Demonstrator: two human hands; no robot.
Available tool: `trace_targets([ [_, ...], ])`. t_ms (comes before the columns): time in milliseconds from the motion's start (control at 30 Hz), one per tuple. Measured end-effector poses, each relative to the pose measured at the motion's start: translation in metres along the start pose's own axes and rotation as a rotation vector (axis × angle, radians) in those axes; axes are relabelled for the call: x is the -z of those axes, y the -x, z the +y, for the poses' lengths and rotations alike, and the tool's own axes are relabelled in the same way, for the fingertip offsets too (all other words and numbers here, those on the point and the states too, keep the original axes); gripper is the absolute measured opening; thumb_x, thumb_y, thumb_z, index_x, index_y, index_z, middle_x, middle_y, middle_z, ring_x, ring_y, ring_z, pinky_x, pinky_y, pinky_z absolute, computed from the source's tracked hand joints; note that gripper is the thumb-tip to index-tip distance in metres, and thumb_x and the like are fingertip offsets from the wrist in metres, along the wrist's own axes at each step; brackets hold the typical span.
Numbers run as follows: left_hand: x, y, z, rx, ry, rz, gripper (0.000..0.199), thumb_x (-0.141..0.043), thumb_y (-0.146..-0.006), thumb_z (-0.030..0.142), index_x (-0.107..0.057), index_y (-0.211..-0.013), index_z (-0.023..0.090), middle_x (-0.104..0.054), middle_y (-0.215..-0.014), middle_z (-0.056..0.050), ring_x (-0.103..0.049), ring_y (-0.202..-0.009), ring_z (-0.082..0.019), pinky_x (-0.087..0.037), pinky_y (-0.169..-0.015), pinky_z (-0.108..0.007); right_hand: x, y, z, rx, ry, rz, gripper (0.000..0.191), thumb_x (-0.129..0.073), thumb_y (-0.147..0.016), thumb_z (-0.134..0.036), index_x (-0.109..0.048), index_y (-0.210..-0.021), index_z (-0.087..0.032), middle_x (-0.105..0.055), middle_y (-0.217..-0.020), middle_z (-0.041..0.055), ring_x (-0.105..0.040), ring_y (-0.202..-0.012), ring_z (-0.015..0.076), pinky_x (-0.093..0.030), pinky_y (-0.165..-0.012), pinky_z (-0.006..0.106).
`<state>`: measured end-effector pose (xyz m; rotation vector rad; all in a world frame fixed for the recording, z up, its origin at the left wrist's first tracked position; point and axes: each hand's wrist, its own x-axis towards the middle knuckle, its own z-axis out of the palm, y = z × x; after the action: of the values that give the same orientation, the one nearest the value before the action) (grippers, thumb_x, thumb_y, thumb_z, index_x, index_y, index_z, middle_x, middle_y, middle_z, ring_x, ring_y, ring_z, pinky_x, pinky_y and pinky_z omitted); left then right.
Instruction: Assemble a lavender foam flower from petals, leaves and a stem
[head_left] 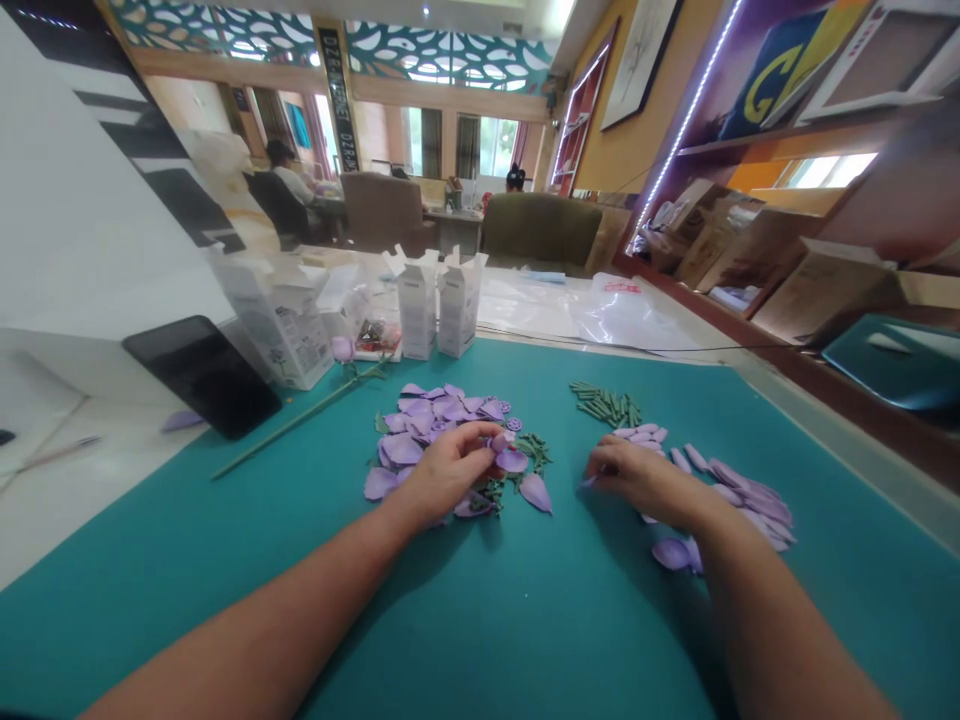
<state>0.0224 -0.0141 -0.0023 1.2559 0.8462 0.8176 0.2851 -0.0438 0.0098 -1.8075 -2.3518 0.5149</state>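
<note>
My left hand (442, 470) is closed, with thumb and forefinger pinching a small purple flower piece (502, 441) above the mat. Under and beside it spreads a heap of purple petals (401, 448), with small green parts (535, 452) at its right side. A single petal (536, 493) lies just right of that hand. My right hand (634, 472) is pinched over the mat, and a thin purple petal (589, 483) shows at its fingertips. Narrow purple petals (754, 497) lie beyond the right wrist, and a cupped petal (671, 553) is near the forearm. Green stick pieces (606, 404) are piled behind the right hand.
A green mat (480, 620) covers the table. At the back left are a long-stemmed flower (300, 425), a dark tablet-like panel (202, 375) and white boxes (457, 305). Clear plastic (630, 312) lies behind the mat. Cardboard boxes (825, 290) stand at right. People sit in the background.
</note>
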Motion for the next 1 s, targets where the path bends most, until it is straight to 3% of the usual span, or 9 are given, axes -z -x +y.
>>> trace_targets([
  [100,-0.003,0.001,0.003,0.013,0.034,0.002,0.041,-0.072,-0.065,0.04,-0.06,-0.096,0.015,-0.061,-0.072,0.001,-0.056,-0.064,-0.011,-0.044,-0.063,-0.023,-0.004,-0.006,-0.003,0.094,-0.05,0.164,0.017,-0.052,-0.082,-0.017,-0.068,-0.079,-0.021,-0.058,-0.091,0.0053,-0.059,-0.078,0.0161,-0.046,-0.069,0.027],
  [267,-0.005,0.003,0.006,-0.009,0.009,-0.003,0.036,-0.069,-0.069,0.037,-0.06,-0.094,0.014,-0.056,-0.065,0.003,-0.048,-0.058,-0.008,-0.038,-0.057,-0.021,-0.006,-0.005,-0.028,0.126,-0.056,0.406,0.02,-0.049,-0.089,-0.027,-0.069,-0.086,-0.024,-0.058,-0.075,0.0028,-0.055,-0.066,0.0154,-0.042,-0.06,0.027],
  [467,-0.003,0.003,0.005,-0.067,-0.078,-0.003,0.031,-0.064,-0.073,0.035,-0.06,-0.097,0.015,-0.057,-0.07,0.002,-0.05,-0.062,-0.01,-0.039,-0.06,-0.023,-0.007,-0.001,-0.056,0.167,-0.221,0.453,0.021,-0.047,-0.091,-0.03,-0.066,-0.087,-0.022,-0.067,-0.086,0.0048,-0.062,-0.077,0.0171,-0.046,-0.068,0.029],
  [567,-0.002,0.003,0.004,-0.099,-0.148,-0.001,0.029,-0.06,-0.074,0.029,-0.06,-0.1,0.015,-0.059,-0.074,0.0,-0.053,-0.066,-0.012,-0.041,-0.063,-0.024,-0.015,-0.003,-0.062,0.138,-0.278,0.492,0.016,-0.049,-0.089,-0.028,-0.063,-0.085,-0.022,-0.067,-0.082,0.0041,-0.061,-0.071,0.0164,-0.046,-0.065,0.029],
  [733,-0.001,0.006,0.003,-0.129,-0.255,-0.015,0.028,-0.053,-0.076,0.023,-0.061,-0.102,0.016,-0.058,-0.072,0.001,-0.05,-0.062,-0.01,-0.038,-0.057,-0.022,-0.023,-0.003,-0.067,0.112,-0.382,0.561,0.02,-0.051,-0.086,-0.025,-0.057,-0.104,-0.021,-0.066,-0.076,0.0013,-0.061,-0.066,0.0148,-0.047,-0.062,0.027],
  [1000,-0.001,0.007,-0.001,-0.172,-0.33,-0.037,0.03,-0.05,-0.079,0.022,-0.06,-0.107,0.017,-0.061,-0.079,0.0,-0.051,-0.062,-0.011,-0.039,-0.055,-0.021,-0.021,0.0,-0.069,0.165,-0.316,0.662,0.011,-0.055,-0.084,-0.026,-0.065,-0.084,-0.021,-0.068,-0.072,0.002,-0.063,-0.065,0.0149,-0.047,-0.058,0.023],
])
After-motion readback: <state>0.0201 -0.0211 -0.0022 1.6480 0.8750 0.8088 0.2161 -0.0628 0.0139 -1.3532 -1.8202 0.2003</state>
